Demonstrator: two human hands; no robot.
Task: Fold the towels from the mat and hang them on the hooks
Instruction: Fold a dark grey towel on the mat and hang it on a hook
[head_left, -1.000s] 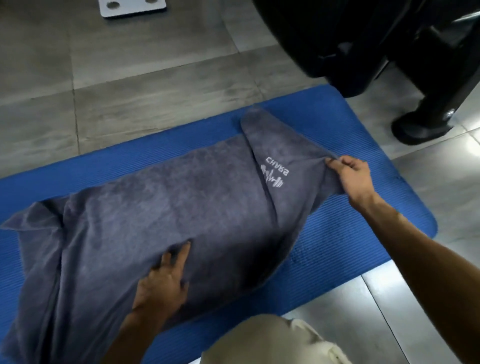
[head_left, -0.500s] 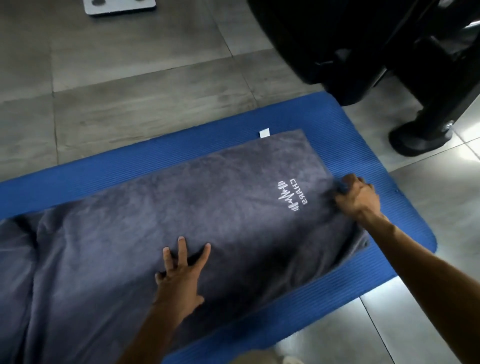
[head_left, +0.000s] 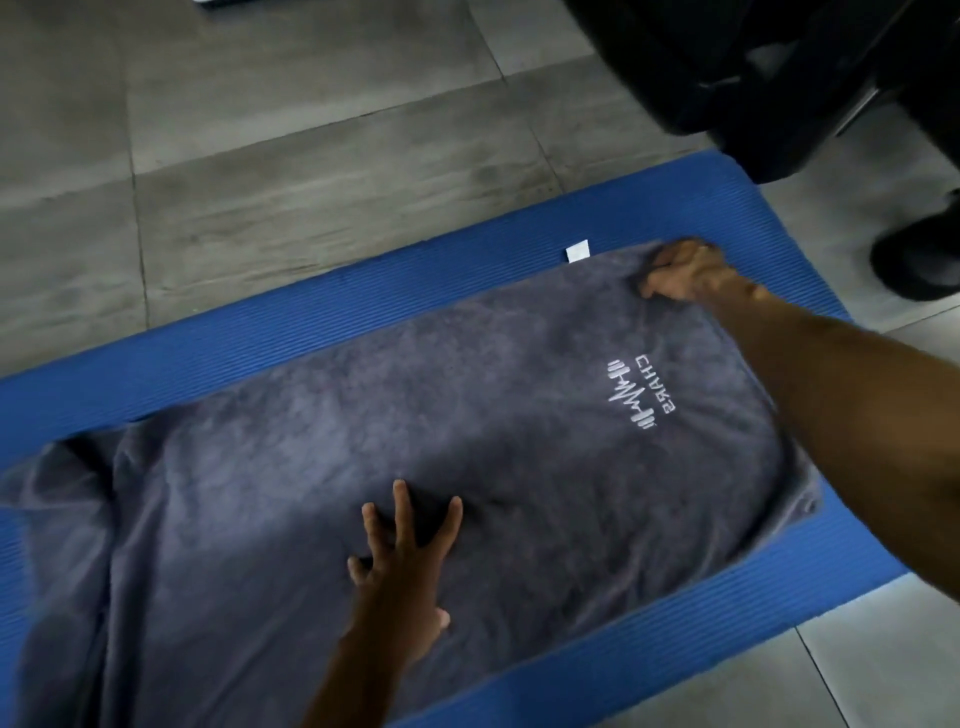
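The right hand (head_left: 685, 273) has slid up from the towel's near right edge to its far right corner, fingers curled into the cloth there, beside a small white tag (head_left: 577, 251). The left hand (head_left: 402, 561) presses flat, fingers spread, near the front edge. The grey towel (head_left: 363, 426) lies spread along the blue mat (head_left: 311, 322), its white barbell-pulse logo (head_left: 631, 395) with mirrored lettering, not clearly readable.
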